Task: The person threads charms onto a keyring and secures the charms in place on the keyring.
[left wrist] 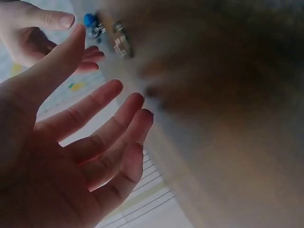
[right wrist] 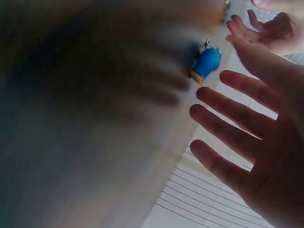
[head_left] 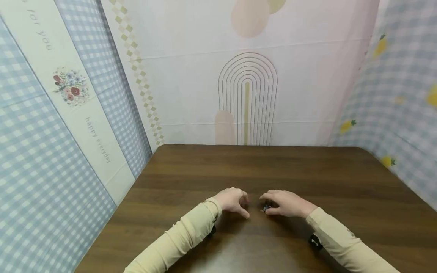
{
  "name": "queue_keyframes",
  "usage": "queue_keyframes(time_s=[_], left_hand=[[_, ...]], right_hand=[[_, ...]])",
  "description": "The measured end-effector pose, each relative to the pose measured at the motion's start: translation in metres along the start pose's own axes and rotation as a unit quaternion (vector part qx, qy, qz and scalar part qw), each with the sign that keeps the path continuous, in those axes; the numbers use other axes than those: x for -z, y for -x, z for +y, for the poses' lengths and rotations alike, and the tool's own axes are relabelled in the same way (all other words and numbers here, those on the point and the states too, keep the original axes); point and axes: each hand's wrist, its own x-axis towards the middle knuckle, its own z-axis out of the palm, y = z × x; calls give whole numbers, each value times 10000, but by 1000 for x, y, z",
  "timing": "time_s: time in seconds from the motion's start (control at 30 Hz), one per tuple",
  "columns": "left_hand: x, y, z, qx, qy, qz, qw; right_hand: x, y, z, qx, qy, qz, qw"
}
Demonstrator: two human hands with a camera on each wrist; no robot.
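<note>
Fingers [right wrist: 237,112] of the right hand [head_left: 288,203] stand apart, loosely curved; a blue charm [right wrist: 207,62] with metal links lies on the brown table [head_left: 239,167] near that hand's thumb and fingertips (whether they touch it, I cannot tell); the left hand [head_left: 232,200] faces the right, its fingers likewise parted and gently bent.

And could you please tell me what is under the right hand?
Partly under the right hand, a small blue item and metal bits show on the table; whatever else lies beneath is covered in the head view.
</note>
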Motion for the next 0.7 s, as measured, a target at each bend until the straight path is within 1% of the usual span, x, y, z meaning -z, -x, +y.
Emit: queue_keyframes(time_s=[0.13,0.27,0.37,0.43,0.5,0.57,0.6,0.67,0.7], left_hand=[[-9,3,-3,68,-111,-117,9998],[-14,7,-3,12,-161,-164,9997],[-15,10,-1,-35,-74,-228,9997],[-15,11,0,-113,74,-307,9994],[-16,12,-1,-171,555,-442,9973],[-17,12,-2,-210,1211,-606,9906],[-18,12,-4,-210,1569,-684,9850],[-17,12,-7,-213,2300,-781,9698],[-17,12,-8,-231,2585,-777,9626]], right_hand=[[-11,-5,-10,154,268,60,9995],[-18,-8,-21,139,525,81,9985],[-22,-9,-30,91,525,-7,9986],[-23,-8,-35,55,497,-39,9987],[-24,-7,-38,20,515,-11,9987],[-25,-5,-40,20,524,55,9986],[-26,-4,-41,39,508,111,9986],[-25,-2,-41,65,409,233,9989],[-25,-1,-41,82,328,297,9990]])
